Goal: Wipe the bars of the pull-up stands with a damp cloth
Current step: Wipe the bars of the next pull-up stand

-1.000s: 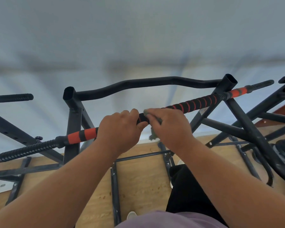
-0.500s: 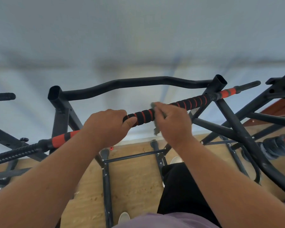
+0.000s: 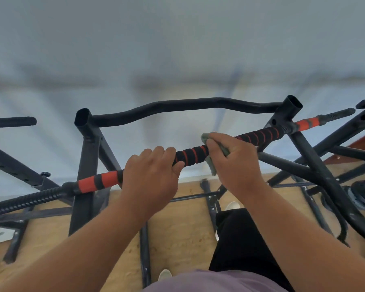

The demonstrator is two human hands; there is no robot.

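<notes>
Foam-wrapped padded bar (image 3: 193, 155), black with red spiral stripes, runs diagonally across the pull-up stand (image 3: 86, 157), low at left, high at right. Solid red bands near both ends, then bare ribbed black ends beyond the uprights.

Left hand (image 3: 151, 175) curled round the padded bar left of centre, fingers over the top, thumb tip on the foam underneath. Grips bar only, no cloth.

Right hand (image 3: 236, 163) just to the right, short stretch of striped foam showing between the two hands. Fingers curled over a grey-green cloth (image 3: 211, 162), pinching it against the bar. Cloth wraps the foam, one edge sticking out above the fingertips, a flap hanging below the bar.

Curved black top bar (image 3: 188, 106) sits behind, linking the two open-topped uprights, untouched.

More black frame tubes (image 3: 333, 148) crossing at right; second stand's bar end (image 3: 13, 122) at left edge. Wooden floor (image 3: 183, 232) below, base rails lying on it. Black trouser leg (image 3: 240, 239) and light shoes visible underneath.
</notes>
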